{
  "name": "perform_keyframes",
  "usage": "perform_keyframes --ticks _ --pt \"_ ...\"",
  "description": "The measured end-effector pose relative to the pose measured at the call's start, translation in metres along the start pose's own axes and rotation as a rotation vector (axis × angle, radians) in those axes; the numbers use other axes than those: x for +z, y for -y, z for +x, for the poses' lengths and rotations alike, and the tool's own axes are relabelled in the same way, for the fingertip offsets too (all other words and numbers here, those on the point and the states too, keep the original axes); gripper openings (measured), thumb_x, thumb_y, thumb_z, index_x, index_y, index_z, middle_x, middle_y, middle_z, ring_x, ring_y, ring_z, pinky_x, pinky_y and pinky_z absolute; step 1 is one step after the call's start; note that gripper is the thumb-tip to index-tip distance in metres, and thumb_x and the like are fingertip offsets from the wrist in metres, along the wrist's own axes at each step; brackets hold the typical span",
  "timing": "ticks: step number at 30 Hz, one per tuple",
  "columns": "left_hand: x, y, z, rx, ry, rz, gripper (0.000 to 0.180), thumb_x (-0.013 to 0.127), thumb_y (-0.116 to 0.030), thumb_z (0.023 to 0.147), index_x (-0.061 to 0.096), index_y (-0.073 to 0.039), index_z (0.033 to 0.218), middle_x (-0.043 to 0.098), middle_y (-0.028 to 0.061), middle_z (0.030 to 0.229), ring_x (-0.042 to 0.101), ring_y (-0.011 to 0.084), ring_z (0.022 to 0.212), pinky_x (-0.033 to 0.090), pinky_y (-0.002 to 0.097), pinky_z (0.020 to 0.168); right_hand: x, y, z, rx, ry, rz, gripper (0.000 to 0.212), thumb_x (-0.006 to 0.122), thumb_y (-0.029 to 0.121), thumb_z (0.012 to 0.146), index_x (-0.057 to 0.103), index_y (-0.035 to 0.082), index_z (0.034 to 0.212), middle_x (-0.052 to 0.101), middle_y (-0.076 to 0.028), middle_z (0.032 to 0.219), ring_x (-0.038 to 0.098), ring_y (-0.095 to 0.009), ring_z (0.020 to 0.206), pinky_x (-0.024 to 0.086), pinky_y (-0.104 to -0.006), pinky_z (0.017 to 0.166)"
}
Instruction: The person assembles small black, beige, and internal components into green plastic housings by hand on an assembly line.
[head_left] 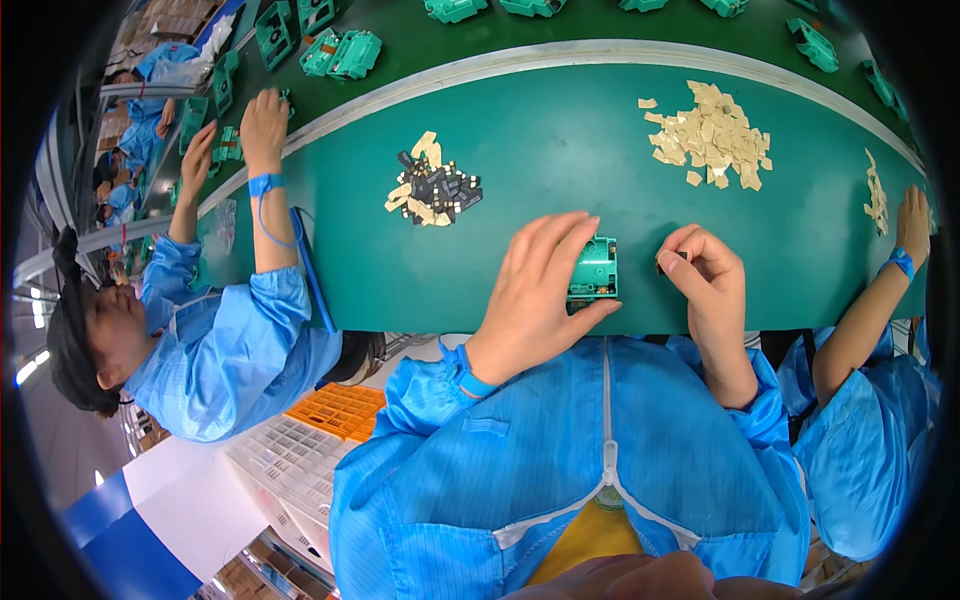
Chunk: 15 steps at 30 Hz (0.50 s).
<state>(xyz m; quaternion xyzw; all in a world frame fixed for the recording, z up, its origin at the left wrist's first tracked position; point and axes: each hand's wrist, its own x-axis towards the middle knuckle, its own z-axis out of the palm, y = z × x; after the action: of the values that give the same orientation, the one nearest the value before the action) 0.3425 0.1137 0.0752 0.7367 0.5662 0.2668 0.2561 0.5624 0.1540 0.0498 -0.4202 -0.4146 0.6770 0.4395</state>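
Observation:
My left hand (535, 290) grips a small green plastic housing (594, 268) at the near edge of the green table (560, 150). My right hand (705, 275) is beside it, to the right, fingers pinched on a tiny dark part (662, 264) that is mostly hidden. A mixed heap of small black parts and tan slips (433, 188) lies beyond my left hand. A bigger pile of tan slips (712, 135) sits farther right.
A person in a blue coat on my left reaches both hands to green housings (340, 52) on the conveyor belt. Another person's arm (880, 290) rests at the right by a small tan pile (877, 195). Orange and white crates (320, 430) stand below the table.

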Motion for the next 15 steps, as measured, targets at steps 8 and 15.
perform_keyframes --ticks 8,15 --pt "0.007 -0.001 -0.001 -0.033 -0.028 0.007 0.078 0.090 -0.020 0.069 0.054 -0.003 0.136 0.054 0.0143 0.137 0.048 0.0374 0.126 0.044 0.0460 0.105 0.008 -0.004 0.003 0.143 0.014 -0.068 0.021 0.070 -0.005 0.090 0.055 0.006 0.079 0.062 -0.002 0.092 0.056 -0.004 0.075 0.043 -0.0191 0.066" --pt "0.006 0.009 -0.001 0.034 0.022 -0.133 0.081 0.089 -0.015 0.068 0.051 -0.006 0.139 0.048 0.0149 0.147 0.043 0.0402 0.134 0.039 0.0491 0.110 0.011 -0.002 0.001 0.088 0.039 -0.071 0.017 0.069 -0.006 0.089 0.056 0.004 0.084 0.057 -0.001 0.091 0.046 -0.002 0.077 0.037 -0.0202 0.066"
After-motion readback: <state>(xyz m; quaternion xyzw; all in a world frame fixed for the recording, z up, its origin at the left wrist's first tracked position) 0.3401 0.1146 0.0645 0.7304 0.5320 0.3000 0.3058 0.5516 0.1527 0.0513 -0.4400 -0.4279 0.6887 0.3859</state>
